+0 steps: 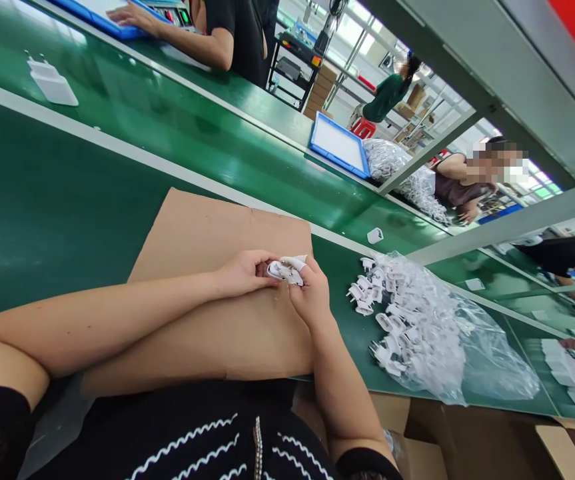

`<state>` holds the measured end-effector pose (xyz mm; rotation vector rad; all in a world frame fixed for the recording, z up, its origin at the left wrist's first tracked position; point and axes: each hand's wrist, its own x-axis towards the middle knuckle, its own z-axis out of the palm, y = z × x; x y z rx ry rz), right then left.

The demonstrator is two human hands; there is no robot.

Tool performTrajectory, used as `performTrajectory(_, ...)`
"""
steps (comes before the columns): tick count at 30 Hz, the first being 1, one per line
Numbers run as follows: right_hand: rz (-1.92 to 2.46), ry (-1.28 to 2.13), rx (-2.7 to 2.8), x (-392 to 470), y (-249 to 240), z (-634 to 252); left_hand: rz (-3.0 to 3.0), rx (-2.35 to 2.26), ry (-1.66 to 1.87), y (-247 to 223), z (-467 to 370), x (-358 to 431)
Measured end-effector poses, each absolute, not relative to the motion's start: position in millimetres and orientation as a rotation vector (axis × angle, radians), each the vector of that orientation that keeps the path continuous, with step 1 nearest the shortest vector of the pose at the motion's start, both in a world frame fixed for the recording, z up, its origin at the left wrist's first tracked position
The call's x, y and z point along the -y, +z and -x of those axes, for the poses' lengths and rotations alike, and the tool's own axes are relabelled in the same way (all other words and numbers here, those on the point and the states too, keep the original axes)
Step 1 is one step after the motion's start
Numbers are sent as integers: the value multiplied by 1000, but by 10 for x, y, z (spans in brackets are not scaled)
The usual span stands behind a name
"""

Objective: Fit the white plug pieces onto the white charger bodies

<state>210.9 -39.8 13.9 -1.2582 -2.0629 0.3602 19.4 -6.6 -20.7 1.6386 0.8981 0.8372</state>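
My left hand [248, 272] is closed around one side of a white charger housing [278, 271], and its open end with small parts inside faces up. From the other side my right hand [313, 292] pinches the same piece, with thumb and forefinger against it. Something white covers a fingertip of the right hand; I cannot tell whether it is a finger cover or part of the charger. Both hands are above a brown cardboard sheet [207, 233] on the green bench. To the right, several white plug parts [364, 293] spill from a clear plastic bag [492, 353].
A green conveyor belt [207, 153] runs beyond the bench, carrying a white plug charger [53, 83] and a small white housing [375, 235]. Blue trays [340, 145] and co-workers are on the far side. A metal frame post [517, 213] slants across the right.
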Motion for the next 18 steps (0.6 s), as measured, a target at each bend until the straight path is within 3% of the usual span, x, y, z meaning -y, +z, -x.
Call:
performTrajectory(7,1331,277,2139,421,152,-2081,-1681,-895,855,-254,-192,72)
performTrajectory(13,1478,-13,2245,481,204,-2020,-2120,-962,858,-242,-173,143)
performTrajectory(18,1489,-48,2257,485,212,-1984,-2292,-1090,770,-203,-159,173)
